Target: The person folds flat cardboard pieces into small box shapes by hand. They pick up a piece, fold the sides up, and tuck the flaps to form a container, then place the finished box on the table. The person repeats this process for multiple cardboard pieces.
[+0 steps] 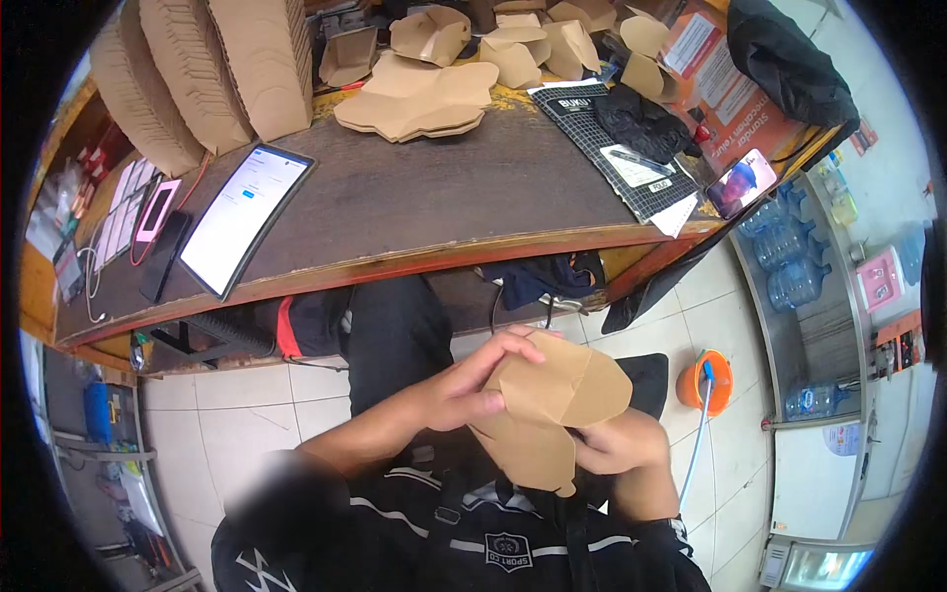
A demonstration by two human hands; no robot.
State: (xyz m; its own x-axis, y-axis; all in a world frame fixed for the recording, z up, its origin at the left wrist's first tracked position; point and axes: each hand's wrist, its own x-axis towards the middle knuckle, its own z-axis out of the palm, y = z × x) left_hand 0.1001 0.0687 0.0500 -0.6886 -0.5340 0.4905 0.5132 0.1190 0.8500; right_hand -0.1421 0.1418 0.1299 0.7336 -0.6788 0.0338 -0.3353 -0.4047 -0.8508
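Note:
Above my lap I hold a partly folded brown cardboard food box [541, 395], its flaps standing out at different angles. My left hand [480, 380] grips its left side, with the thumb on the near face and the fingers over the upper edge. Under the right flap, my right hand [621, 444] supports the box from below and behind; its fingertips are hidden by the cardboard. On the desk ahead lies a small pile of flat cardboard blanks [419, 99]. Several folded boxes [431, 35] sit behind that pile.
Tall stacks of cardboard blanks [197, 79] stand at the desk's far left. A tablet [247, 217] lies near the front edge. To the right are a black-covered book [592, 128] and a phone [743, 184]. An orange bucket [717, 383] stands on the floor at right.

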